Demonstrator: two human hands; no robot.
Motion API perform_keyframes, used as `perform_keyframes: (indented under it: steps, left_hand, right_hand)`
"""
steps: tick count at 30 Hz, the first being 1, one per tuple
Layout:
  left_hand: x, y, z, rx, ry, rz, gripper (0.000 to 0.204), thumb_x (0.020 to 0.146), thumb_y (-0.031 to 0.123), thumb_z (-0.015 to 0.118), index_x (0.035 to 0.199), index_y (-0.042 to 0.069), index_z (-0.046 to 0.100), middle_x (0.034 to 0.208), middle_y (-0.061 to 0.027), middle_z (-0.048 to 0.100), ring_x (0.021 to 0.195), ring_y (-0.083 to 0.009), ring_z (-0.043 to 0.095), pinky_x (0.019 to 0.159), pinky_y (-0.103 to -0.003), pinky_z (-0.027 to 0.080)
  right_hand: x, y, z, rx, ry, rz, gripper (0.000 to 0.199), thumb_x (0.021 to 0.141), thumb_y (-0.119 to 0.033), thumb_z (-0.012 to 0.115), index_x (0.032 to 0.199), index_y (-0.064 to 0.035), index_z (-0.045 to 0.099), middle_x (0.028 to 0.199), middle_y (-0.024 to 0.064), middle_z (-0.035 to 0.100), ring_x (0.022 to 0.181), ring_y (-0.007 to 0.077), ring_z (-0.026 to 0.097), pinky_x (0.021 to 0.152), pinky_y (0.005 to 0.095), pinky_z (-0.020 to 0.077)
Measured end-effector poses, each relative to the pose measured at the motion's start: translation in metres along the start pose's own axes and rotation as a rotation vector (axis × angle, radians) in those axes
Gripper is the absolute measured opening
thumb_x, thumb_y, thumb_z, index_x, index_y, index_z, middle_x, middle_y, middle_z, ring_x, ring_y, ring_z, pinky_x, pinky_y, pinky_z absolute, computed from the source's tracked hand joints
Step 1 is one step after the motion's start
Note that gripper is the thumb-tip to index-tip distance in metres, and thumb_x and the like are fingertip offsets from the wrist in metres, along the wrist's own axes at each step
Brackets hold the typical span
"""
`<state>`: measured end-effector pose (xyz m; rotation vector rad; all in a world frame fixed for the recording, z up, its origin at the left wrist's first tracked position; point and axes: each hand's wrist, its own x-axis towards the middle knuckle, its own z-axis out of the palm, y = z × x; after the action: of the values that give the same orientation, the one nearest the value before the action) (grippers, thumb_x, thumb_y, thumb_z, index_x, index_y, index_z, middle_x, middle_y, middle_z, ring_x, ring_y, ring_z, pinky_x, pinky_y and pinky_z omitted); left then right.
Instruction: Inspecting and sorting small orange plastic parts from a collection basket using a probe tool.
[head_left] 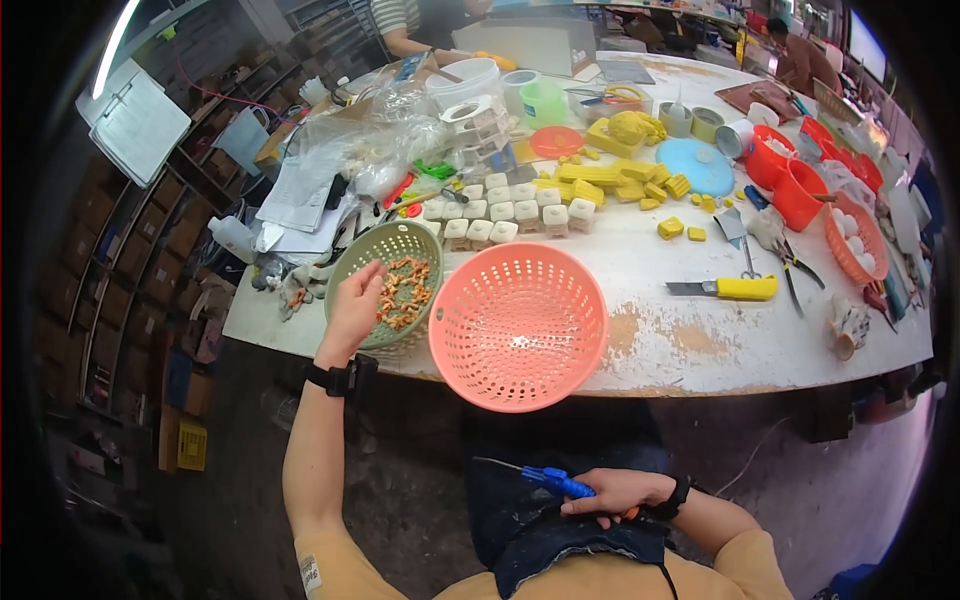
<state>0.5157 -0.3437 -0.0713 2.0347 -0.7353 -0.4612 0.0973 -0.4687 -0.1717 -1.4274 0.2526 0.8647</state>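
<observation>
My left hand [356, 308] reaches over the left rim of a green perforated basket [346, 262], its fingers curled together. Whether a piece is between them I cannot make out. Small orange-brown pieces [408, 290] lie heaped inside that basket. Just to its right, a pink perforated basket [519, 330] overhangs the table's front edge, with no pieces visible in it. Close to my lap, my right hand [625, 493] is closed round a blue-handled tool [556, 481] whose thin metal tip points left. An orange bit of it shows below the fingers.
Rows of white square blocks [526, 212] stand behind the pink basket. Yellow clay-like chunks [620, 180] lie farther back. On the right are a yellow-handled knife [745, 289], pliers [798, 268] and red containers [798, 195]. A co-worker's arm [410, 45] shows across the table [640, 250].
</observation>
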Motion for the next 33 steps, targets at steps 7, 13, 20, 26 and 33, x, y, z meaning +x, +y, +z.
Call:
perform_keyframes:
  steps: [7,13,20,26,33]
  left_hand:
    - [-0.071,0.035,0.004,-0.204,0.111,0.219,0.042,0.098,0.005,0.054,0.137,-0.01,0.047,0.13,-0.0194,0.061,0.118,-0.0212,0.06,0.101,-0.031,0.047]
    - [-0.128,0.029,0.034,-0.141,-0.062,-0.134,0.035,0.101,0.027,0.056,0.112,-0.006,0.062,0.097,-0.0147,0.071,0.074,-0.0137,0.067,0.061,-0.025,0.054]
    - [-0.136,0.011,0.094,-0.431,-0.392,-0.4,0.049,0.103,0.036,0.043,0.11,-0.01,0.058,0.088,-0.0213,0.07,0.062,-0.0231,0.07,0.047,-0.028,0.055]
    - [-0.165,-0.003,0.087,-0.644,-0.267,-0.367,0.035,0.097,0.014,0.039,0.112,-0.011,0.057,0.089,-0.0219,0.07,0.065,-0.0272,0.07,0.051,-0.034,0.058]
    - [-0.333,-0.081,0.02,-0.766,0.265,-0.489,0.042,0.091,0.01,0.039,0.123,-0.015,0.049,0.111,-0.0261,0.064,0.08,-0.0303,0.071,0.053,-0.038,0.061]
  right_hand:
    - [0.004,0.009,-0.001,0.025,0.014,0.007,0.043,0.095,-0.049,0.061,0.102,-0.0071,0.061,0.058,0.0022,0.059,0.043,0.0079,0.052,0.04,0.0227,0.0398]
    - [0.003,0.033,-0.003,0.13,0.057,-0.017,0.041,0.095,-0.047,0.061,0.104,-0.0072,0.063,0.058,0.002,0.059,0.042,0.0074,0.051,0.039,0.0222,0.0387]
    - [-0.009,0.032,0.0,0.128,0.116,-0.004,0.041,0.095,-0.047,0.061,0.104,-0.0064,0.063,0.057,0.0026,0.058,0.042,0.0073,0.051,0.039,0.0227,0.0381]
    - [-0.023,0.031,0.005,0.147,0.124,0.05,0.042,0.096,-0.048,0.061,0.103,-0.0065,0.063,0.057,0.0022,0.058,0.043,0.0072,0.051,0.04,0.0225,0.0381]
    - [-0.013,0.02,-0.003,0.114,0.093,0.103,0.045,0.096,-0.052,0.059,0.104,-0.0074,0.063,0.058,0.0019,0.059,0.045,0.0069,0.052,0.04,0.0222,0.0384]
